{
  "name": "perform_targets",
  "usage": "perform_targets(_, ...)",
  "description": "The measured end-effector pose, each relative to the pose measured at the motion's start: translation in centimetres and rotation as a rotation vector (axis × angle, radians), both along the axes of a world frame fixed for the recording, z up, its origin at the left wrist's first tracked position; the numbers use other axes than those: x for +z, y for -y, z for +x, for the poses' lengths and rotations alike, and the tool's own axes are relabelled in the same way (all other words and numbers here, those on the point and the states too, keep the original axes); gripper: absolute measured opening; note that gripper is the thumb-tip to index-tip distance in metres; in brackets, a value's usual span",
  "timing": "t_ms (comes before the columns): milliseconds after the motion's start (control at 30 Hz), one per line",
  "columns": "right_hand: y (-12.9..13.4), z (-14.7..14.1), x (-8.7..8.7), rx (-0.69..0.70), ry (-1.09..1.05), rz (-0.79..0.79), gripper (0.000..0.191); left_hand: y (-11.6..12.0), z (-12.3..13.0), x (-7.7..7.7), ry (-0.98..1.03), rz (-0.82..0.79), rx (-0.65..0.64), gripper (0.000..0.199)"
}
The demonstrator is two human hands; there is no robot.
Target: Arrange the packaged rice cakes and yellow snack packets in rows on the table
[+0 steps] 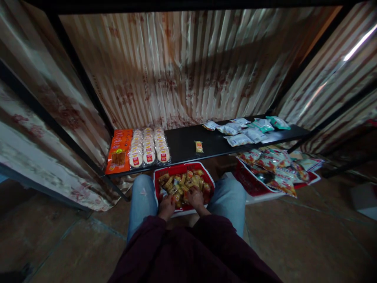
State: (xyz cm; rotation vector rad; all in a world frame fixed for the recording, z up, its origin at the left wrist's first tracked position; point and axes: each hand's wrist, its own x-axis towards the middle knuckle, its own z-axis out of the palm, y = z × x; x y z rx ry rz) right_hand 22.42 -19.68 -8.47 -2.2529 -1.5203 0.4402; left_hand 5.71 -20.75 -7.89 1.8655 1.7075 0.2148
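A red basket with a white rim [207, 169] sits between the knees, filled with small yellow-gold snack packets [179, 182]. My left hand [167, 206] is at the basket's near left side, its fingers curled closed at a packet that shows only partly. My right hand [195, 197] reaches in over the near middle, fingers bent round a packet among the others; the fingertips are partly hidden. One single yellow packet [198, 147] lies on the black shelf [182, 143] beyond the basket.
On the shelf's left stand an orange snack bag [119, 151] and rows of round white wrapped cakes [149, 151]. White and green bags [253, 131] lie on its right. A second red basket [246, 181], heaped with bags [278, 167], stands right of my knee. Black posts [79, 65] frame the shelf.
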Motion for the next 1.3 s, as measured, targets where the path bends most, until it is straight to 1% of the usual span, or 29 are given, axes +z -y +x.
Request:
perform_targets(67, 0.0, -0.1, 0.3, -0.019, 0.003, -0.059, 0.029, 0.0, 0.1, -0.2, -0.003, 0.003, -0.004, 0.035)
perform_targets(167, -0.2, -0.6, 0.7, -0.031, -0.015, -0.075, 0.028, 0.2, 0.1, -0.3, -0.016, 0.04, -0.021, 0.033)
perform_targets(233, -0.3, -1.2, 0.8, -0.064, -0.025, -0.067, 0.029, 0.4, 0.1, -0.2, -0.024, 0.096, -0.037, 0.033)
perform_targets(333, -0.4, -2.5, 0.8, -0.107, -0.004, -0.001, 0.034, 1.0, 0.0, -0.2, -0.01, 0.186, -0.063, 0.038)
perform_targets(433, -0.2, -3.4, 1.0, -0.086, 0.038, 0.039, 0.038, 1.2, -0.1, -0.1, 0.001, 0.212, -0.115, 0.042)
perform_targets(533, -0.1, -3.5, 1.5, -0.036, 0.032, 0.028, 0.042, 0.5, -0.1, 0.4, -0.025, 0.253, -0.139, 0.043)
perform_targets(600, -0.6, -3.0, 2.0, -0.027, 0.02, 0.024, 0.042, -0.4, -0.2, 0.8, -0.068, 0.289, -0.107, 0.043)
perform_targets(667, -1.6, -2.4, 2.5, -0.037, 0.017, 0.021, 0.044, -1.5, -0.5, 0.8, -0.115, 0.334, -0.05, 0.042)
perform_targets(733, -3.0, -1.8, 2.9, -0.04, 0.016, 0.02, 0.046, -2.4, -1.0, 0.3, -0.152, 0.356, 0.003, 0.041)
perform_targets(800, -4.4, -1.4, 3.1, -0.025, 0.01, 0.022, 0.047, -2.9, -1.4, -0.6, -0.173, 0.339, 0.023, 0.042)
perform_targets(900, -6.4, -0.6, 2.7, 0.017, -0.007, 0.028, 0.048, -3.0, -1.3, -2.1, -0.208, 0.285, 0.029, 0.043)
perform_targets(967, -7.4, 0.0, 1.9, 0.054, -0.022, 0.023, 0.047, -3.0, -0.9, -2.8, -0.236, 0.253, 0.043, 0.042)
perform_targets(1033, -7.9, 0.7, 1.0, 0.094, -0.035, 0.012, 0.044, -3.0, -0.6, -3.2, -0.257, 0.215, 0.065, 0.042)
perform_targets(1100, -7.8, 1.0, 0.1, 0.134, -0.041, 0.005, 0.039, -2.7, -0.9, -3.4, -0.261, 0.182, 0.08, 0.041)
perform_targets(1167, -7.2, 0.6, -0.4, 0.158, -0.048, 0.005, 0.034, -2.2, -1.8, -3.5, -0.245, 0.164, 0.087, 0.041)
perform_targets(1233, -6.4, -0.1, -0.6, 0.155, -0.065, 0.005, 0.032, -1.5, -2.9, -3.3, -0.23, 0.153, 0.1, 0.04)
perform_targets(1300, -6.2, -0.5, -0.4, 0.154, -0.081, 0.002, 0.032, -1.4, -3.4, -2.7, -0.246, 0.104, 0.094, 0.04)
